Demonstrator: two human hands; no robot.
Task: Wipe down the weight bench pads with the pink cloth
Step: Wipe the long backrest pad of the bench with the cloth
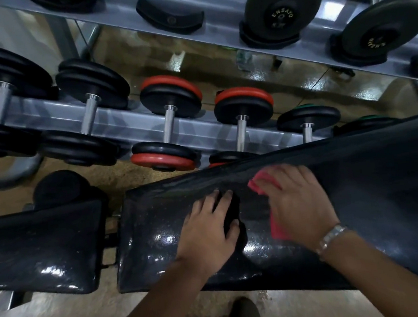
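The black back pad (374, 193) of the weight bench slants up to the right across the middle. Its shorter seat pad (45, 248) lies to the left, across a narrow gap. My right hand (298, 200) presses the pink cloth (277, 228) flat on the back pad with fingers spread; the hand is motion-blurred. The cloth shows at the fingertips and beside the palm. My left hand (210, 232) rests on the same pad just left of the cloth. A dark patch lies between its thumb and fingers; I cannot tell what that is.
A grey dumbbell rack (127, 120) stands close behind the bench, holding black dumbbells (89, 93) and red-ringed ones (170, 111). Larger dumbbells (283, 8) sit on the upper tier. A black roller pad (60, 188) is at the seat end. My shoes (243, 316) stand on the pale floor.
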